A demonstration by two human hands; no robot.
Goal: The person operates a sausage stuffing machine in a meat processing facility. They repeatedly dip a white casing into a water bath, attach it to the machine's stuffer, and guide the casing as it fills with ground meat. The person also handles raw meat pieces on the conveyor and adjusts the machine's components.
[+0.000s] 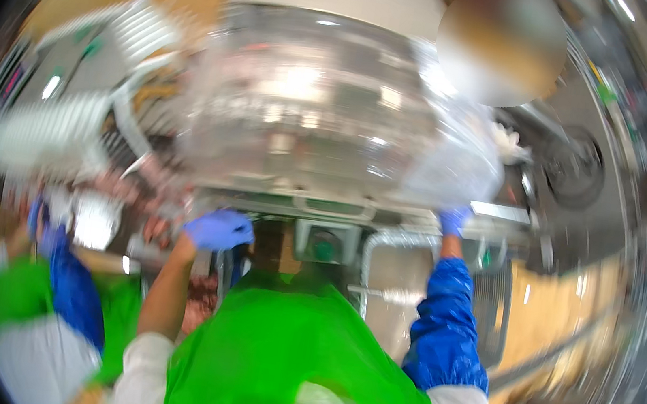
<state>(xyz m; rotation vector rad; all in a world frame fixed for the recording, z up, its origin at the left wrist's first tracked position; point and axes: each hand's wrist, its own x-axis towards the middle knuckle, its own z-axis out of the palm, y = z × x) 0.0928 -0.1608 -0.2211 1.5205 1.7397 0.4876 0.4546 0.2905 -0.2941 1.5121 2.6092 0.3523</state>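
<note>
My left hand point(220, 229), in a purple-blue glove, is near the front edge of a large machine with a shiny, see-through lid point(303, 109). Motion blurs its fingers, and nothing can be made out in them. My right hand point(454, 218), gloved alike below a blue sleeve cover, meets the near end of a clear plastic bag point(459, 167). Its fingers look closed on the bag, though they are smeared. The bag lies along the lid's right side. A bar handle point(333, 206) runs across the machine's front between my hands.
At the left, a co-worker's blue sleeve point(79, 292) reaches toward blurred pinkish pieces point(160, 230). White slatted racks point(39, 128) stand beyond. A metal tub point(396, 273) sits by my right forearm. A blurred round object point(502, 42) blocks part of the far right.
</note>
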